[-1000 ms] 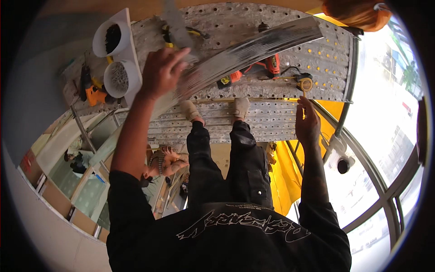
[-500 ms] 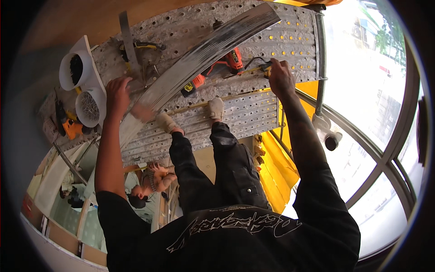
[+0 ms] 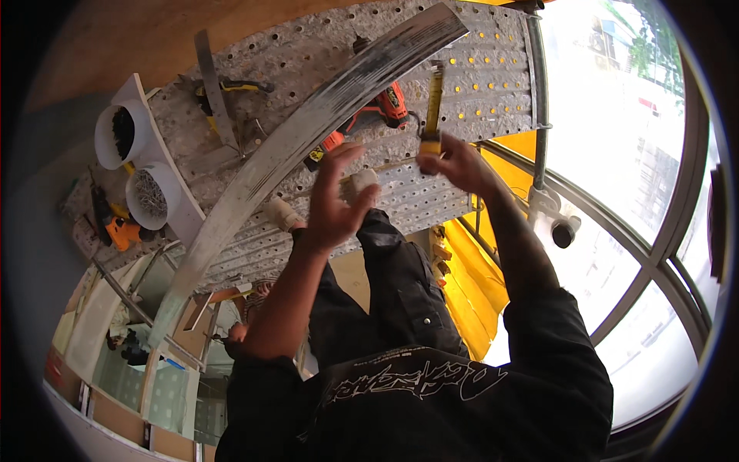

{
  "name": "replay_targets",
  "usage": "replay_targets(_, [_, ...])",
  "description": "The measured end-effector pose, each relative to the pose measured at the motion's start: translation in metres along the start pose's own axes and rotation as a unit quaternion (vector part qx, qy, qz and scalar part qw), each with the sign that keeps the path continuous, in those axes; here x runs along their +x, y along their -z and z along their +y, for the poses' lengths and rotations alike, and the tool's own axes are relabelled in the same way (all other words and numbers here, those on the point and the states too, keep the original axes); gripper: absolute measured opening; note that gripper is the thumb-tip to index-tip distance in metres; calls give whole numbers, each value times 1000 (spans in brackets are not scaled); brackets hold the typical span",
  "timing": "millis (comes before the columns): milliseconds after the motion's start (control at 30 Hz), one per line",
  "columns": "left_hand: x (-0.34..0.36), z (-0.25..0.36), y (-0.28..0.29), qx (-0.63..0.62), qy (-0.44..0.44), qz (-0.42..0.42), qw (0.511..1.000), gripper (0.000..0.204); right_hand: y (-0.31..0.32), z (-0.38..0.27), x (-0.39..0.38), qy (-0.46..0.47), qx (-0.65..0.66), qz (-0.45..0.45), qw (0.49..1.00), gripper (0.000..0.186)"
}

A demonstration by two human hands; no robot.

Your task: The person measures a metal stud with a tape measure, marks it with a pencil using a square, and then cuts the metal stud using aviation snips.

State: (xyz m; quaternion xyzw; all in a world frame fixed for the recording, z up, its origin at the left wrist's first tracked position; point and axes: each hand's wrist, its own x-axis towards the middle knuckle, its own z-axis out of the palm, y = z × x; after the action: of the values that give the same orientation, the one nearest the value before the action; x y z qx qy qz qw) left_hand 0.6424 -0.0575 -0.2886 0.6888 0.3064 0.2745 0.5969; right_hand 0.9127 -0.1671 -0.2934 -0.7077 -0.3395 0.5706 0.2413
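My right hand (image 3: 454,164) is closed round a yellow-and-black tape measure (image 3: 429,144), and a short length of its yellow blade (image 3: 435,100) points away from me. To the left, my left hand (image 3: 336,202) is raised with fingers apart and nothing in it. Beyond it, a long, scuffed grey strip (image 3: 285,142) crosses diagonally over the perforated metal platform (image 3: 308,54). A red-and-black cordless drill (image 3: 392,105) lies partly hidden under the strip, between my two hands and farther off.
At the left stand a white tub of black screws (image 3: 113,146) and another of silver nails or screws (image 3: 146,202). An orange drill (image 3: 122,229) lies beside them. A flat metal blade (image 3: 212,85) sits behind. Window frames (image 3: 654,258) line the right; below left, another person (image 3: 258,296) is partly hidden.
My right hand has drawn the tape measure nearer and left, its blade now showing upright. My left hand has left the strip's side and swung right. The strip has shifted slightly left.
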Motion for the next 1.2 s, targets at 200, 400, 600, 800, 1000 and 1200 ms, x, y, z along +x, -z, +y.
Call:
replay_targets(200, [1,24,-50,-334,307,-119,883,92,-63,-57,-46,-56,147,-30,987,72])
replay_targets(400, [-4,4,-17,-203,340,-174,902,66,-62,-51,-43,-90,0,93,992,69])
replay_targets(600, [43,45,23,-49,331,-281,899,69,-46,-50,-27,-29,68,81,994,36])
replay_targets(800, [114,32,80,456,68,-191,867,39,-50,-56,12,-97,268,118,951,39])
replay_targets(1000, [193,3,111,573,1,-183,799,34,-91,-61,72,-95,329,186,921,50])
replay_targets(1200, [225,-4,109,615,-29,-198,763,41,-108,-53,91,-60,119,232,964,57])
